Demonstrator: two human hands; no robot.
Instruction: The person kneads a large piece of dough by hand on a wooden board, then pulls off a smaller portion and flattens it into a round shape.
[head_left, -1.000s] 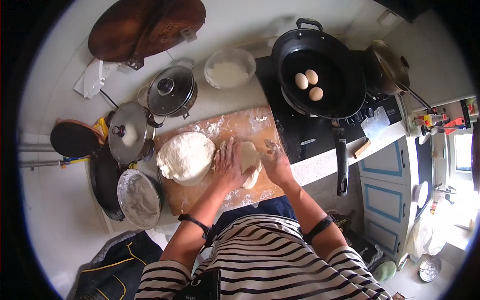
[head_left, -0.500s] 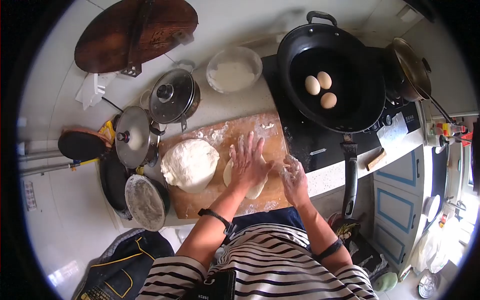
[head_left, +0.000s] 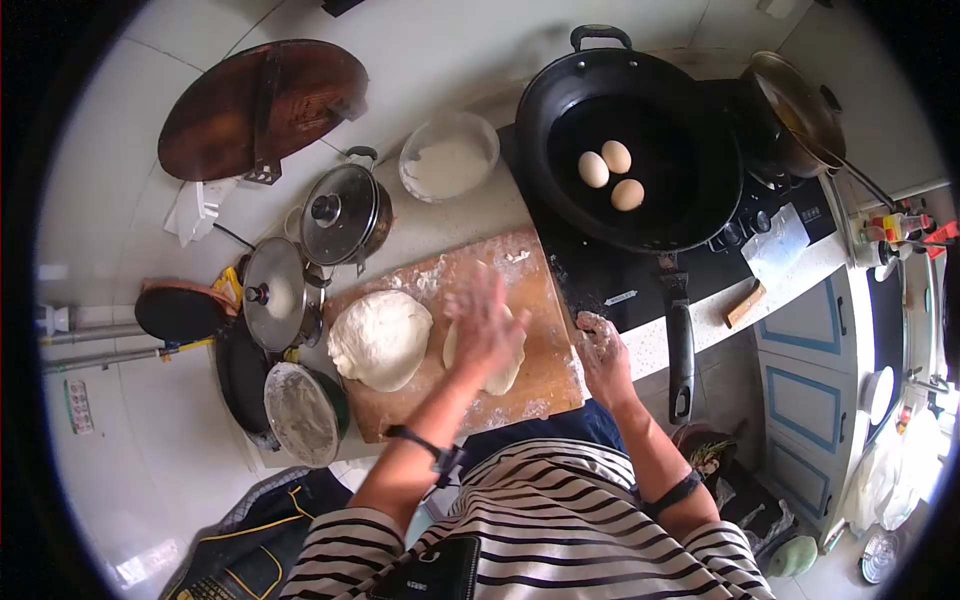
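Down near the middle of the frame: a small flat piece of dough (head_left: 497, 352) on a floury wooden board (head_left: 545, 300). Left hand (head_left: 484, 322) over it, fingers spread wide and blurred, holding nothing; contact with the dough hard to tell. Right hand (head_left: 602, 345) just to the right, at the board's right edge, dusted with flour, fingers loosely curled, gripping nothing. Dark strap (head_left: 420, 443) on the left wrist, dark band (head_left: 676, 493) on the right arm.

Left of the small piece, a big round lump of dough (head_left: 380, 338) on the same board, close beside but apart. Bare floury wood along the top and bottom of the board.

Above the board, a bowl of flour (head_left: 447, 158). In the upper right, a black wok (head_left: 630, 140) with three eggs (head_left: 608, 172); its long handle points down past the right hand. Left of the board, lidded pots (head_left: 343, 212) and a floured round lid (head_left: 300, 412), packed tight. In the upper left, a round wooden lid (head_left: 262, 105).

At the bottom, a striped shirt (head_left: 540, 530). No readable writing anywhere.
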